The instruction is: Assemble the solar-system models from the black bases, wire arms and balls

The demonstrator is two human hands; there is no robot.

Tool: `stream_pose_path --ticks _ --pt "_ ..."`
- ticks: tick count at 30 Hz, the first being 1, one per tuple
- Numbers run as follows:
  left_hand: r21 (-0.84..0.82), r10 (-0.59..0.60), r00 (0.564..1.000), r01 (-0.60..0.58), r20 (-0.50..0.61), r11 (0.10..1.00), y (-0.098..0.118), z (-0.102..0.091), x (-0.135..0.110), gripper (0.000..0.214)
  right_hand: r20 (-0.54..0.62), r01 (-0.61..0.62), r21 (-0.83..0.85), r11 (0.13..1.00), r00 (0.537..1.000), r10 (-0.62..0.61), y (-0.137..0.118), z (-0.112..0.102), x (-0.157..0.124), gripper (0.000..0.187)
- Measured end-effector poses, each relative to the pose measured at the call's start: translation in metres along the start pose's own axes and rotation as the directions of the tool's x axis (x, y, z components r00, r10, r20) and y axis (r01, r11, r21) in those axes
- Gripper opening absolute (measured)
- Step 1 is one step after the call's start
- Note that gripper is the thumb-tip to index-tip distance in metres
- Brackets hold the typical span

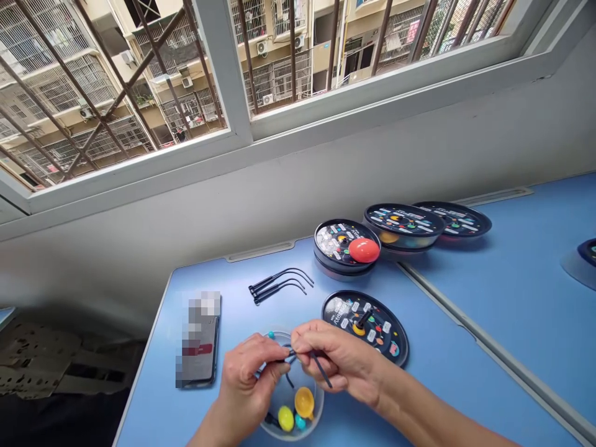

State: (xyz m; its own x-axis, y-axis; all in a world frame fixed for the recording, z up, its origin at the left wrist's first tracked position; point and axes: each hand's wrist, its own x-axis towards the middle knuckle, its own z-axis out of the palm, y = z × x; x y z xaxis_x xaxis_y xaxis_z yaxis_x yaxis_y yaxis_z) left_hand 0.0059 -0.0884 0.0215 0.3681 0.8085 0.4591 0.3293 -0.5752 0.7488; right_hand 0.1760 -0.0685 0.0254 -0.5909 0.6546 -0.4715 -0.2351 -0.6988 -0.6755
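My left hand (249, 379) and my right hand (338, 357) meet over a clear round dish (314, 410) near the table's front edge. Both pinch thin black bent rods (321, 369) between thumb and fingers. The dish holds small balls: an orange one (304, 401), a yellow one (285, 418) and a teal one. A black round disc (372, 323) with coloured stickers and a short centre post lies just right of my right hand.
Three black curved rods (279, 284) lie behind the dish. A phone (198, 344) rests at the left. Stacked round black lids stand at the back, one bearing a red ball (364, 249). The blue table (465, 347) adjoins a second one on the right, under a barred window.
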Motion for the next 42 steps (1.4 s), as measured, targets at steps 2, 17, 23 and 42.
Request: stream_pose_path --ticks 2,17,23,42 --pt "-0.013 -0.053 0.998 0.052 -0.038 0.999 0.000 0.002 -0.001 0.013 -0.027 0.057 -0.068 0.996 0.998 -0.059 0.000 0.000 -0.002 0.019" --pt "-0.067 -0.347 0.937 0.344 -0.046 0.937 -0.009 -0.004 -0.003 0.005 0.035 0.395 -0.852 0.343 0.698 -0.715 0.011 -0.004 -0.011 0.015" --pt "-0.127 -0.424 0.897 0.410 -0.123 0.903 -0.012 -0.022 0.007 0.015 -0.118 0.342 -0.871 0.353 0.551 -0.826 0.008 -0.012 -0.005 0.015" --pt "-0.119 -0.549 0.836 0.545 -0.002 0.830 -0.022 -0.005 0.041 0.020 -0.202 0.513 -0.658 0.551 0.585 -0.785 0.007 -0.020 0.034 0.013"
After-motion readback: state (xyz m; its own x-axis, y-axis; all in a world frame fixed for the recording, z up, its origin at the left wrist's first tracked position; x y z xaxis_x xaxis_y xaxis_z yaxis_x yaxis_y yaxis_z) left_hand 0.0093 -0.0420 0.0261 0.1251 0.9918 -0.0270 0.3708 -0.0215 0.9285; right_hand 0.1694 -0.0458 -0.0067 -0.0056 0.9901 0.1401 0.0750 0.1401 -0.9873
